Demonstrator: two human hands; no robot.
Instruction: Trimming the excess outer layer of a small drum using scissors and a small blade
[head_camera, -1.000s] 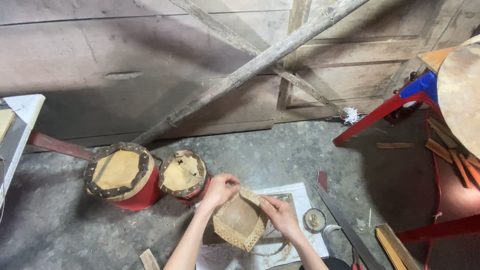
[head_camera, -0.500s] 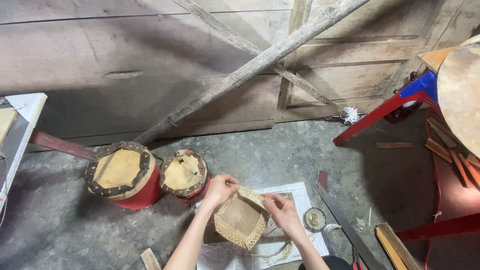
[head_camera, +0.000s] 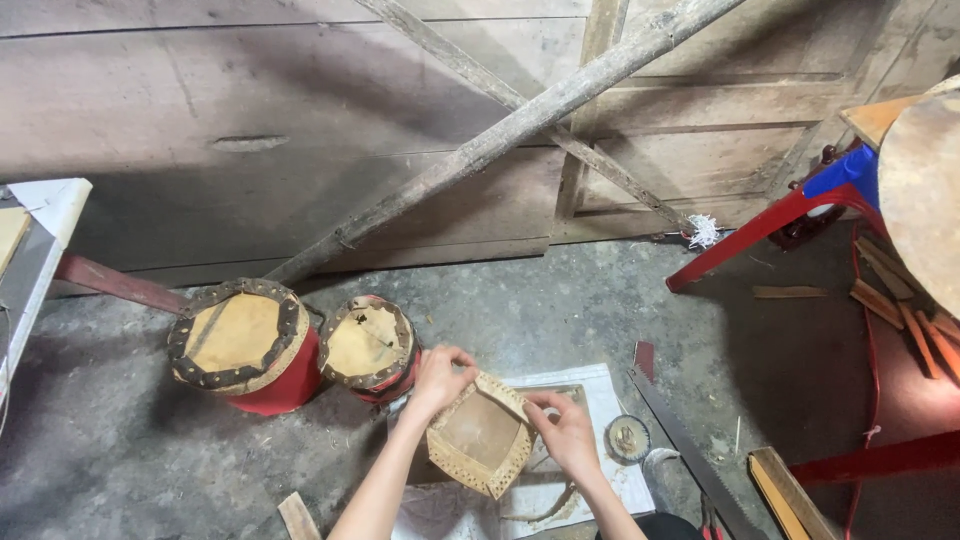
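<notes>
Unmoved: tan, hole-edged drum skin (head_camera: 482, 435), tilted between hands.

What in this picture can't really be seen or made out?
- Head view: the underside of the drum skin faces away, and the left hand and right hand cover parts of its rim.
- The round tan disc is cut by the right edge.
- The small round tin is too small to tell its contents.
</notes>
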